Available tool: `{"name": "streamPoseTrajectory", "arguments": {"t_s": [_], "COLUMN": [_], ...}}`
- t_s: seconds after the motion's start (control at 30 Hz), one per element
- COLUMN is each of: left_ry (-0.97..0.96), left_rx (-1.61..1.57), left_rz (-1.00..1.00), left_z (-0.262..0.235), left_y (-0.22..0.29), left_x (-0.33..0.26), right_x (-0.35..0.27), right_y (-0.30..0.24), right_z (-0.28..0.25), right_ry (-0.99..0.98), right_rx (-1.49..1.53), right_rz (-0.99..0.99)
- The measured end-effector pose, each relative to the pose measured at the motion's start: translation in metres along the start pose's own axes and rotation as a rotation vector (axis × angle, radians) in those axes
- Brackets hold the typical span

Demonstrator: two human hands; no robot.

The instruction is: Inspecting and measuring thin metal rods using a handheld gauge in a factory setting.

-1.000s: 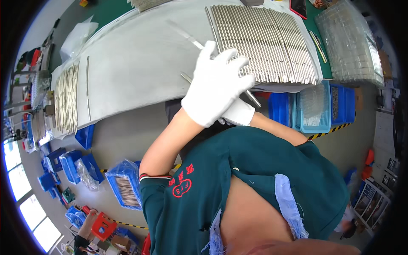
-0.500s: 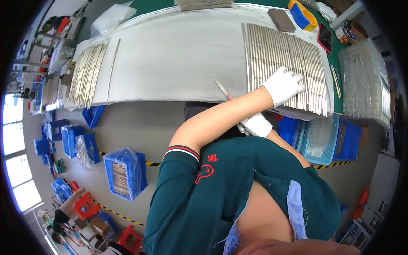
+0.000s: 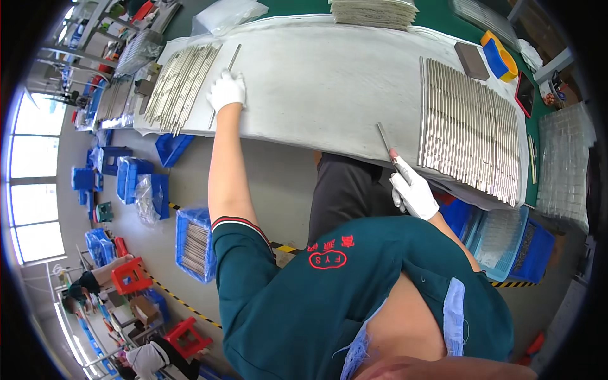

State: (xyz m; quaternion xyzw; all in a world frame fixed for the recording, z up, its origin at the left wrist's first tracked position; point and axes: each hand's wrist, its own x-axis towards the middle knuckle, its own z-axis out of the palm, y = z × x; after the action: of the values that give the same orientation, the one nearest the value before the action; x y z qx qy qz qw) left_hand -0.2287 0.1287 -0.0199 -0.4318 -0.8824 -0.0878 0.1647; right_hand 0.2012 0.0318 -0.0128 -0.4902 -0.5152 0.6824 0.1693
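Gloves on both hands, white, and from my seat at the feed the left hand [image 3: 226,90] is stretched far out to the left end of the pale bench sheet [image 3: 329,82], fingers curled down over a thin metal strip [image 3: 223,88] that it is laying just beside the loose pile of strips [image 3: 180,85] there; the strip's far end pokes out past the glove. A second ago that same hand was over the right-hand rows, and half a second ago it hovered at their near edge, so one strip has crossed the bench from right to left, which I judge to be a single piece being moved from one batch to the other. My right hand [image 3: 413,193] waits at the near edge of the bench, closed round a slim tool or strip [image 3: 384,139] that points up and away; I cannot tell which it is. Beyond it lies the neat row of strips [image 3: 468,126], far too many to count, dozens at least. Counted: two gloved hands, one strip in each, two groups of strips on the sheet, one further stack [image 3: 373,12] at the far edge. Blue bins [image 3: 196,244] stand on the floor below, several of them.
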Motion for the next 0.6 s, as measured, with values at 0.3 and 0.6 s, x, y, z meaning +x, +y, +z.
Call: {"name": "streamPoseTrajectory", "arguments": {"t_s": [0.3,0.6], "left_ry": [-0.168,-1.117], "left_rx": [-0.21,-1.525], "left_rz": [0.234,-0.157], "left_z": [-0.011,-0.116], "left_y": [0.022,0.105], "left_x": [-0.009,-0.172], "right_x": [0.0,-0.003], "right_y": [-0.014,-0.022], "right_z": [0.011,-0.003], "right_ry": [-0.008,-0.007], "right_rx": [-0.114,-0.719], "right_rz": [0.023,-0.039]}}
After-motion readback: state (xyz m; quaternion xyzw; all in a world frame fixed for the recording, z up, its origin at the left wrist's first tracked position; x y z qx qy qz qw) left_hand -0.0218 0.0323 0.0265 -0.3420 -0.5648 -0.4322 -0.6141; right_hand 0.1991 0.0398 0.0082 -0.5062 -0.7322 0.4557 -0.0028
